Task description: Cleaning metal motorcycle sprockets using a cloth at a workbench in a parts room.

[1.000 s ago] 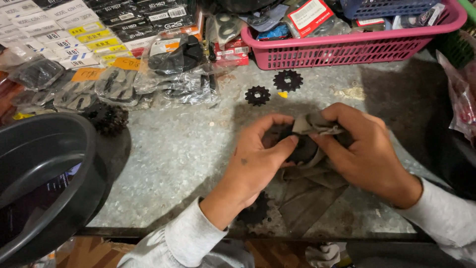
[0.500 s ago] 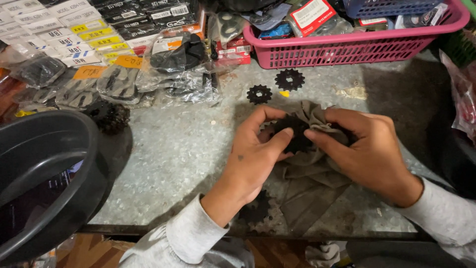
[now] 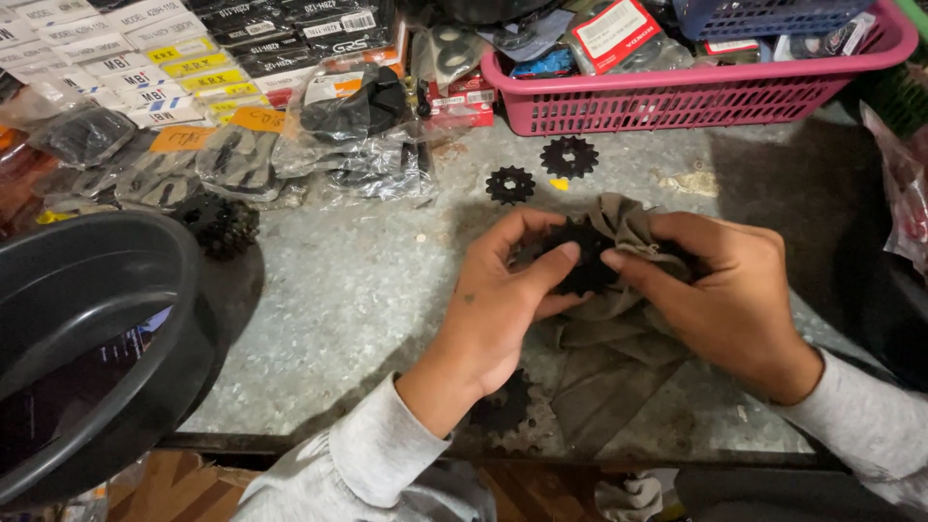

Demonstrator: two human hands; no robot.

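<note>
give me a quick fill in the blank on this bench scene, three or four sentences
1. Both hands, the left hand and the right hand, hold a black sprocket wrapped partly in a grey ____.
2. Two more small sprockets lie on the metal bench in front of a ____ plastic basket.
3. At the left edge of the view sits a large round ____ tub.
4. Another sprocket lies on the bench under the ____ forearm.

Missing words: cloth; pink; black; left
</note>
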